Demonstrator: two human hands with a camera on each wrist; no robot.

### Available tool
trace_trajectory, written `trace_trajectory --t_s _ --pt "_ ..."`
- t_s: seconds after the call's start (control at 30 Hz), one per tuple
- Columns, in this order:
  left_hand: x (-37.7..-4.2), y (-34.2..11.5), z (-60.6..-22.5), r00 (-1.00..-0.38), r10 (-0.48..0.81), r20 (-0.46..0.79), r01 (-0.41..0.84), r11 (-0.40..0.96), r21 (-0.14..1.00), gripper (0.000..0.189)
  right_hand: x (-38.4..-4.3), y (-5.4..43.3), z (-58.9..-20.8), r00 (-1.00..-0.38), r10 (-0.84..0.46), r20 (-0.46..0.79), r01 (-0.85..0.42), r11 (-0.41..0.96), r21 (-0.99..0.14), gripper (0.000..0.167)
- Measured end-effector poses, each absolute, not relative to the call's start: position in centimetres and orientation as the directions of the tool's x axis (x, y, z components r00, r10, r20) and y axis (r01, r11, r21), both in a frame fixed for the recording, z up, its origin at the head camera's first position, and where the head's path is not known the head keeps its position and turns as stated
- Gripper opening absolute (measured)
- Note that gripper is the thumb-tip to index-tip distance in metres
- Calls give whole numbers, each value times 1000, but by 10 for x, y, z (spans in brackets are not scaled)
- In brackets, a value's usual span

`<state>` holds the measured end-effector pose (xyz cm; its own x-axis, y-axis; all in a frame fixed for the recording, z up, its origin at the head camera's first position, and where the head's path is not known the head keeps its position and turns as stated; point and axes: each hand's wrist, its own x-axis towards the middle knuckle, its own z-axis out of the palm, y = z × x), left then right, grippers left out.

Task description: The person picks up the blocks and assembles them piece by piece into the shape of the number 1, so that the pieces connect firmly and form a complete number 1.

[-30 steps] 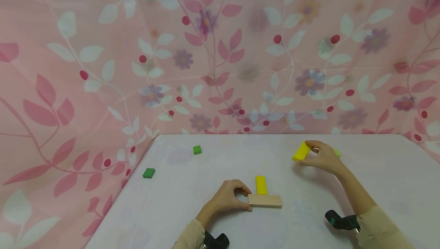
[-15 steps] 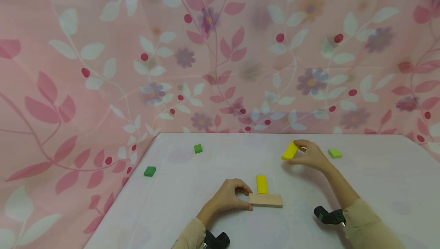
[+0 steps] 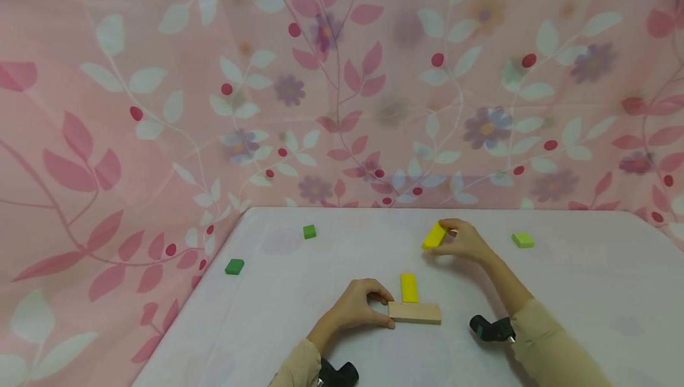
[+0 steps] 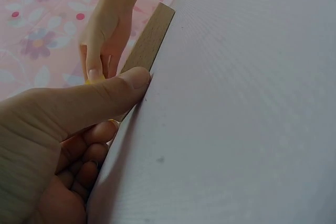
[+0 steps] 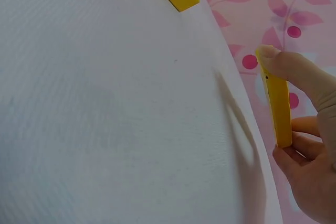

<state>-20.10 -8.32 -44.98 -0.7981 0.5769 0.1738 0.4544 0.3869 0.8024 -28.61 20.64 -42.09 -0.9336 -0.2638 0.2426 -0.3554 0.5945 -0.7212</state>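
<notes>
My left hand (image 3: 359, 307) pinches the left end of a plain wooden block (image 3: 414, 313), thumb at the near side and fingers at the far side. The same wooden block (image 4: 152, 38) shows past the thumb in the left wrist view. Behind it, a yellow block (image 3: 409, 288) lies with its near end against or close to the wood. Further back and to the right, my right hand (image 3: 464, 241) holds a second yellow block (image 3: 434, 235) by its edges. In the right wrist view this yellow block (image 5: 277, 103) is tilted above the table, between thumb and fingers.
A dark green block (image 3: 234, 266) lies near the table's left edge, and a smaller green block (image 3: 309, 231) sits at the back. Toward the back right is a light green block (image 3: 523, 240). A pink floral curtain (image 3: 342, 96) hangs behind the white table (image 3: 299, 268).
My right hand has moved left with the yellow block, uncovering the light green block behind it. The left hand and the wooden block stay in place.
</notes>
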Motion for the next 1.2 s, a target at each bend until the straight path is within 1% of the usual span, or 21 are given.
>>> trace_trajectory --t_s 0.6,0.8,1.03,1.2 --pt "-201 -83 -450 -802 574 163 444 391 806 34 -300 185 -437 -938 -290 192 -342 672 -657 82" --pt "-201 -84 -449 -802 574 168 443 382 811 34 -303 178 -438 -921 -330 206 -385 697 -605 82" --pt "-200 -83 -447 -794 583 174 456 381 805 35 -307 175 -435 -918 -367 149 -377 696 -611 88" --pt "-199 -84 -446 -797 580 172 450 378 809 35 -308 173 -434 -901 -402 160 -409 672 -617 83"
